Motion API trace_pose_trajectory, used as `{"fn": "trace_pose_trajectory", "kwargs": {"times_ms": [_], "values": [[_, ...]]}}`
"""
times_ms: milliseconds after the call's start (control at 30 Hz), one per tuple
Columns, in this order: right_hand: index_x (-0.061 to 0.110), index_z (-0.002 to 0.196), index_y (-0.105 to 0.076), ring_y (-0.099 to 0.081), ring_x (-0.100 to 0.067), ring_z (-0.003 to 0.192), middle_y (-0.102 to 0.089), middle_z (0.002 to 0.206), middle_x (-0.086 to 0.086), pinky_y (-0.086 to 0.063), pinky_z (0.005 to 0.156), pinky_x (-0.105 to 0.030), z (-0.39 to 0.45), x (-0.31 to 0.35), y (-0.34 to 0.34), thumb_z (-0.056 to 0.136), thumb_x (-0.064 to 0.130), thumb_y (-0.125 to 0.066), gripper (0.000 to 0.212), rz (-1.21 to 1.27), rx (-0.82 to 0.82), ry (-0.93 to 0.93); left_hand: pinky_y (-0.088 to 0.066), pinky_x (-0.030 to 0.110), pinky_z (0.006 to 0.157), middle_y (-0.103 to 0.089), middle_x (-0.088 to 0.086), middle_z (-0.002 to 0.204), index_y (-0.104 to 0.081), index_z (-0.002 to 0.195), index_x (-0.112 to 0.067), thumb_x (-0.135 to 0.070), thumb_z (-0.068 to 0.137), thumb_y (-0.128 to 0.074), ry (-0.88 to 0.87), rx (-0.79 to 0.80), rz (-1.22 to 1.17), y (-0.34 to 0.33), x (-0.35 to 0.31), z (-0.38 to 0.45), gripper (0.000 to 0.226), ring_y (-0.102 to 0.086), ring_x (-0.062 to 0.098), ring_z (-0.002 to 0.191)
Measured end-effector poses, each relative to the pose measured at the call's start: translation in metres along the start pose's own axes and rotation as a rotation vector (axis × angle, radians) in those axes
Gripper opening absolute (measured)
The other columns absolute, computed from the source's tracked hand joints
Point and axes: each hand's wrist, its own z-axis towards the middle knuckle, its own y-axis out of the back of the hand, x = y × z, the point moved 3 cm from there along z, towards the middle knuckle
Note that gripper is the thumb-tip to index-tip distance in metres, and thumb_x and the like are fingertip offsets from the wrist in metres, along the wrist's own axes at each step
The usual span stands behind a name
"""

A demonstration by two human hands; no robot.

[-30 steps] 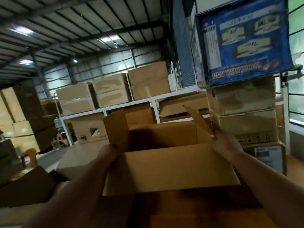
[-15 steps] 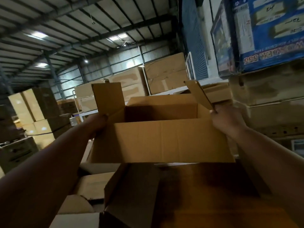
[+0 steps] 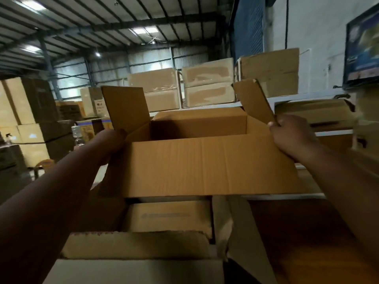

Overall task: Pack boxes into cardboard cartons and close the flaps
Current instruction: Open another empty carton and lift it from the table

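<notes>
An open brown cardboard carton (image 3: 205, 167) is held up in front of me, all flaps standing or folded out; its inside looks empty. My left hand (image 3: 110, 144) grips its left side below the upright left flap (image 3: 125, 109). My right hand (image 3: 291, 136) grips the right side at the base of the right flap (image 3: 254, 99). The near long flap hangs down toward me. Below the carton lies a smaller brown box (image 3: 168, 218) with faint print.
More open cartons and flaps (image 3: 133, 247) lie below me. A white shelf (image 3: 297, 95) behind carries taped cartons (image 3: 207, 87). Stacked cartons (image 3: 30, 119) stand at left, a blue printed box (image 3: 363, 54) at upper right.
The carton has stayed in both hands while the view swung left; the blue box has slid to the right edge and the shelf cartons are now centred behind.
</notes>
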Motion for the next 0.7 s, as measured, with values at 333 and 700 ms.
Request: {"fn": "trace_pose_trajectory", "kwargs": {"times_ms": [333, 700], "values": [[0.027, 0.087, -0.062, -0.061, -0.02, 0.077, -0.064, 0.084, -0.001, -0.034, 0.062, -0.03, -0.045, 0.114, -0.087, 0.115, 0.036, -0.049, 0.033, 0.07, 0.094, -0.017, -0.047, 0.04, 0.07, -0.068, 0.018, 0.106, -0.064, 0.118, -0.01, -0.037, 0.116, -0.046, 0.199, 0.117, -0.136, 0.052, 0.134, 0.029, 0.033, -0.064, 0.029, 0.089], [0.032, 0.097, -0.066, -0.062, -0.011, 0.081, -0.067, 0.091, 0.006, -0.04, 0.065, -0.027, -0.108, 0.111, -0.149, 0.116, 0.035, -0.049, 0.026, 0.011, 0.23, -0.094, -0.049, 0.041, 0.09, -0.067, 0.026, 0.126, -0.063, 0.137, 0.001, -0.04, 0.118, -0.039, 0.244, 0.228, 0.202, 0.033, 0.208, 0.004, 0.052, -0.064, 0.031, 0.103]]}}
